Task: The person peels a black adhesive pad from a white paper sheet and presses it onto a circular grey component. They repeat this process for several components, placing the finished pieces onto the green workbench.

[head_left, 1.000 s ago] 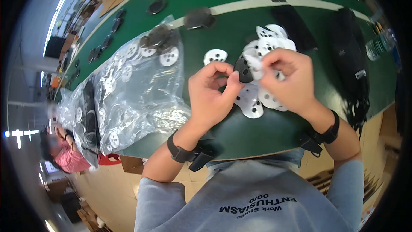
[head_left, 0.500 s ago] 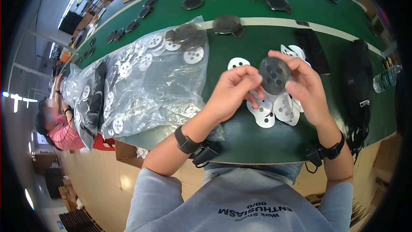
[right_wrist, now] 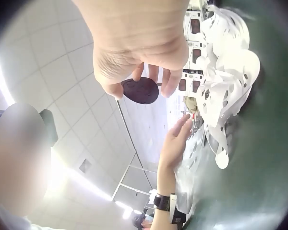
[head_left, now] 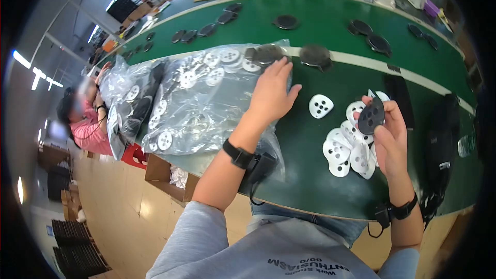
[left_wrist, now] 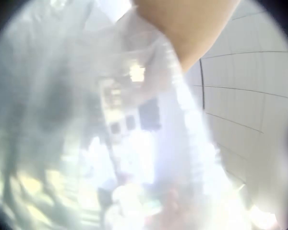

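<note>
While in right hand (head_left: pixel 392 143) — dark disc (head_left: pixel 371 118)

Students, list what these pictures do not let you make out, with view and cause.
- Head view: how many white pieces there are; they overlap.
- Head view: whether the left hand touches the dark disc; the fingertips overlap it.
- Left wrist view: that hand's fingers; blur, glare and clear plastic.
- Head view: bottle label; too small.
</note>
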Demonstrator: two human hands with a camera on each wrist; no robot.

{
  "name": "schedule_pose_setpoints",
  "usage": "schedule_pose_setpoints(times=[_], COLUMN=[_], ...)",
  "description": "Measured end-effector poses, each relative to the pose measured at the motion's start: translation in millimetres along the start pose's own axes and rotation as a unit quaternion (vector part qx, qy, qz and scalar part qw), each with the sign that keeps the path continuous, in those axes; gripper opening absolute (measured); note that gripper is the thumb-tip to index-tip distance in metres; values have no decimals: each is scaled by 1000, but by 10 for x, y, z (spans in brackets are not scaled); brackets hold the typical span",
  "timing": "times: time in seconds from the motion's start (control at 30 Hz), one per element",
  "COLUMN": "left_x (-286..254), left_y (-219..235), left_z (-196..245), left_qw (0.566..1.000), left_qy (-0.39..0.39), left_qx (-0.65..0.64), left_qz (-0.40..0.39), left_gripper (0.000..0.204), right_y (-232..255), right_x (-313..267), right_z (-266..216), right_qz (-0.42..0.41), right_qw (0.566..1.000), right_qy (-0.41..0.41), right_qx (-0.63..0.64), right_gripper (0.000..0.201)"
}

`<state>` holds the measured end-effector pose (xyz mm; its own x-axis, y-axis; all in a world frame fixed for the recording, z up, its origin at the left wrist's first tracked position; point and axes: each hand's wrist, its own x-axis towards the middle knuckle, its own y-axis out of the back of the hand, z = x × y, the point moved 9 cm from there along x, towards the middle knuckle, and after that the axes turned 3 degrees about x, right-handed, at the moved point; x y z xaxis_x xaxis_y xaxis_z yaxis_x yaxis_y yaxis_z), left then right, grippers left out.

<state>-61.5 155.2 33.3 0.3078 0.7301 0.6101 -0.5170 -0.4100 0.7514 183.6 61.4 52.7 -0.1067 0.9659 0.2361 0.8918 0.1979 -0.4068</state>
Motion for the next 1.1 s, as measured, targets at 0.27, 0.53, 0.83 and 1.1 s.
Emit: schedule_pose_setpoints(times=[0.27, 0.53, 0.83, 1.1], left_x=[12, 42, 86, -141], left_y=[41, 154, 309, -200], left_z=[-40, -68, 30, 582], left_qw=[993, 995, 825, 651], left_qy=[72, 97, 249, 284], left_qx=[60, -2, -506, -697], left_qz=[-68, -11, 48, -96], left_gripper=[47, 31, 9, 15], right_y=[-78, -136, -136, -86], right_x=[-14, -28, -33, -43], right_z=[-1, 67, 61, 4], right_qz=[9, -32, -39, -43], right_qw=[1000, 998, 998, 999], right_qy=[-26, -47, -36, -8], right_qx=[-1, 32, 37, 8], right_gripper=[76, 70, 66, 54])
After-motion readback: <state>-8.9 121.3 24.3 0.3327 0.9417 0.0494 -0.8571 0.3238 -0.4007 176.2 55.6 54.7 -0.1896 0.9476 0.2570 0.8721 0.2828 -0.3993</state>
